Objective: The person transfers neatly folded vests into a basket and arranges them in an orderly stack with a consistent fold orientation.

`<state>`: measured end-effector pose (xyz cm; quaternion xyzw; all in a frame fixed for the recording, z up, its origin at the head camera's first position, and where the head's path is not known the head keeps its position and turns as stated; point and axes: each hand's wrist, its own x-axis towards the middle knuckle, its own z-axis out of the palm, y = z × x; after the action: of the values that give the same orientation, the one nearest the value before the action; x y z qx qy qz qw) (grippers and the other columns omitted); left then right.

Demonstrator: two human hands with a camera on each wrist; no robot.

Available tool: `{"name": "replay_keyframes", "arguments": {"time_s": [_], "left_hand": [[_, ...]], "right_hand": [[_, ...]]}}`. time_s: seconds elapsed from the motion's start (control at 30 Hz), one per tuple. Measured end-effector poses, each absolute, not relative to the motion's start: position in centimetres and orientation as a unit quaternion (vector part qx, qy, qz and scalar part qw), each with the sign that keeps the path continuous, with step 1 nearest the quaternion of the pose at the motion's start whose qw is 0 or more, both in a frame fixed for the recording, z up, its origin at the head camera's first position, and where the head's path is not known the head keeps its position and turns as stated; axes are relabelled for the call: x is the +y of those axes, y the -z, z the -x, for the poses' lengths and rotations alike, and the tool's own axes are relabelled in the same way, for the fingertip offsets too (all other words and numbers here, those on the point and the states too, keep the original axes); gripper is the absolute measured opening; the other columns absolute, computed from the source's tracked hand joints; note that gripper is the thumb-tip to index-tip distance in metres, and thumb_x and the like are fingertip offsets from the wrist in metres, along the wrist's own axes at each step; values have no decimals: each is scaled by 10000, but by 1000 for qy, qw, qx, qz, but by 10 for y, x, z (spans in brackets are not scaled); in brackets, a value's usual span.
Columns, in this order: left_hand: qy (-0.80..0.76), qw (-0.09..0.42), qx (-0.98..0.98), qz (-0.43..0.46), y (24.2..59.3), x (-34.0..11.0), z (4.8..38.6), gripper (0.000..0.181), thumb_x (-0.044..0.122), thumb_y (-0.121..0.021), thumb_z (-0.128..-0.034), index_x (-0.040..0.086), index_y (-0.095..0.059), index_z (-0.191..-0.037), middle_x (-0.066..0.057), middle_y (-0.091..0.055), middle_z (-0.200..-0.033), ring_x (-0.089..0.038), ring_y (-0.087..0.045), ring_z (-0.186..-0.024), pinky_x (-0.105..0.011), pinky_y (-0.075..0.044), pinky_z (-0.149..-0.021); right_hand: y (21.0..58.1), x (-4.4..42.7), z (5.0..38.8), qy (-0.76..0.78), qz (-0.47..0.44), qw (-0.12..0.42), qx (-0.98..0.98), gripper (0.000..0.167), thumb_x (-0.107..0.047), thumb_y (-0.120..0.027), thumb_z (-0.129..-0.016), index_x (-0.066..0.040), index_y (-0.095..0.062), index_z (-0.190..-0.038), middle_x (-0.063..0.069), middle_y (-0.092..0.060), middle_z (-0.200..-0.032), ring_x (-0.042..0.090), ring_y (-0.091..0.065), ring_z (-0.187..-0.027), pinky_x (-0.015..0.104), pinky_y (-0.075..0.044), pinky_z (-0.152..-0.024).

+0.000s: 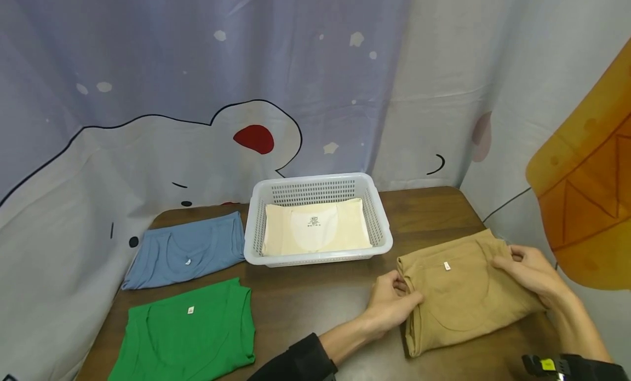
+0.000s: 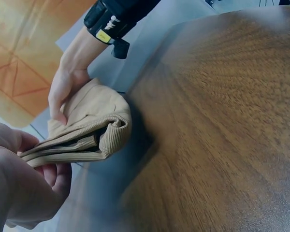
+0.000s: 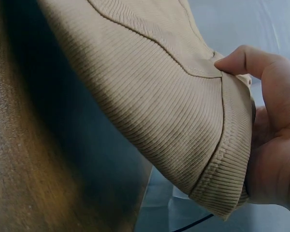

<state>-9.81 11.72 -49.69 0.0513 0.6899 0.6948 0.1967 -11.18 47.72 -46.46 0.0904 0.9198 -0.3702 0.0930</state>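
Observation:
A folded tan shirt [image 1: 458,293] with a small white neck tag is held slightly above the right side of the table. My left hand [image 1: 391,303] pinches its left edge, thumb on top and fingers beneath. At the opposite edge my right hand [image 1: 534,274] grips the cloth the same way. In the left wrist view the stacked ribbed layers of the tan shirt [image 2: 92,140] show from the side. The right wrist view shows the right thumb and hand [image 3: 275,92] at a ribbed corner of the shirt [image 3: 159,96].
A white plastic basket [image 1: 256,227] stands at the back middle with a folded cream garment [image 1: 340,222] in it. Left of it lies a folded blue shirt [image 1: 197,249], and nearer a folded green shirt [image 1: 197,337]. A printed curtain [image 1: 315,69] hangs behind the wooden table [image 1: 305,304].

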Motion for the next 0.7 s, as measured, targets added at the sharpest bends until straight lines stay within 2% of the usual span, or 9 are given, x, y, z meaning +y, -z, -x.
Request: {"name": "replay_keyframes", "arguments": {"time_s": [0.07, 0.13, 0.37, 0.57, 0.7], "left_hand": [[-692, 187, 694, -61, 495, 116, 97, 243, 36, -789, -826, 115, -733, -1049, 36, -664, -944, -66, -655, -807, -160, -540, -705], [-690, 179, 698, -72, 493, 114, 95, 252, 42, -789, -827, 119, -734, -1061, 47, -661, -944, -53, -650, -809, -155, -535, -699], [-689, 160, 699, -102, 485, 107, 93, 265, 48, -783, -833, 119, -746, -1086, 74, -672, -911, -15, -651, -783, -151, -545, -685], [-676, 131, 716, -115, 478, 102, 96, 248, 94, -791, -829, 133, -759, -1072, 103, -685, -890, 4, -662, -766, -149, -547, -716], [-665, 109, 729, -122, 476, 98, 100, 224, 122, -800, -829, 136, -763, -1049, 112, -698, -880, 20, -669, -756, -150, -544, -747]], "right_hand": [[462, 477, 112, 375, -85, 96, 918, 718, -394, -603, -1148, 172, -496, -1577, 419, -641, -1473, 54, -679, -990, 232, -603, -791], [461, 477, 111, 380, -82, 95, 916, 732, -383, -599, -1149, 174, -463, -1604, 411, -642, -1476, 47, -688, -984, 241, -614, -793], [452, 472, 110, 383, -82, 62, 918, 662, -352, -637, -1131, 133, -531, -1569, 142, -791, -1247, 47, -709, -895, 277, -629, -752], [446, 465, 109, 393, -73, 25, 916, 550, -301, -658, -1120, 91, -603, -1502, -167, -757, -1011, 59, -710, -821, 288, -621, -707], [444, 460, 109, 410, -69, 11, 909, 522, -265, -655, -1126, 92, -597, -1502, -265, -749, -936, 71, -725, -781, 303, -631, -679]]}}
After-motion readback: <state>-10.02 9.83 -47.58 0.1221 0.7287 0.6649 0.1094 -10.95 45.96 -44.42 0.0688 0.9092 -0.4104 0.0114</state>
